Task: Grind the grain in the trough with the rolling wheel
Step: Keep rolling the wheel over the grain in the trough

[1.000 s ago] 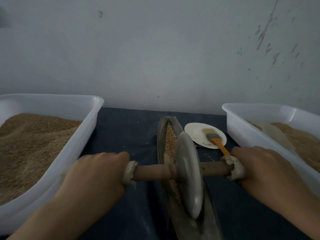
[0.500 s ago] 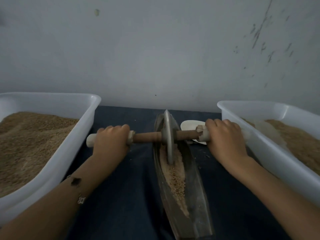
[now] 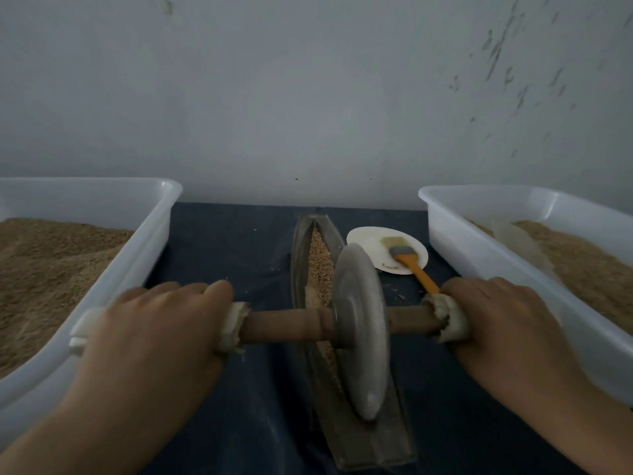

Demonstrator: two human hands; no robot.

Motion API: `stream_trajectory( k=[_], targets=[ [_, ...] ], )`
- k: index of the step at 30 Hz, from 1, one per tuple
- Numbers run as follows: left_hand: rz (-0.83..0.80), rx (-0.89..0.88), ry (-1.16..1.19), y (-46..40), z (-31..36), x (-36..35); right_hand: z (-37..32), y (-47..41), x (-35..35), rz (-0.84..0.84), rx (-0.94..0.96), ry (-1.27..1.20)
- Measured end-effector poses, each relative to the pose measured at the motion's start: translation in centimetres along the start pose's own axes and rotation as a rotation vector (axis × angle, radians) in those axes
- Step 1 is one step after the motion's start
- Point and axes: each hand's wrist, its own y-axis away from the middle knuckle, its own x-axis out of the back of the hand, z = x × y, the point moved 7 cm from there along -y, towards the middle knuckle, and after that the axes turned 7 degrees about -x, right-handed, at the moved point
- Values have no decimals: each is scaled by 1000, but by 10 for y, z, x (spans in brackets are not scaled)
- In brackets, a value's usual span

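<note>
White tubs point(image 3: 113, 265) flanking metal trough point(image 3: 301, 255)

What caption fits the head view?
Both hands grip the rolling wheel in the grain-filled trough.

Both forearms are entering from the near edge, at 7 and 5 o'clock. Left hand point(image 3: 150, 334) is lying palm down, fingers curled closed over its grip. Right hand point(image 3: 503, 323) is mirroring it, apparently clenched likewise; fingertips are hidden underneath.
</note>
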Motion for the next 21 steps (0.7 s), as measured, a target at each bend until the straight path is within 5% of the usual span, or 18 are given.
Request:
stream_trajectory(
  k=[6,17,21],
  targets=[
    [94,83,-139,-33,-14,-31,1,-47,-40,61,-51,50],
    [16,297,-134,-81,-55,-60,-2,-102,-60,99,-45,131],
    [-244,287,69,-54,-54,-74,-13,-69,-28,187,72,121]
  ],
)
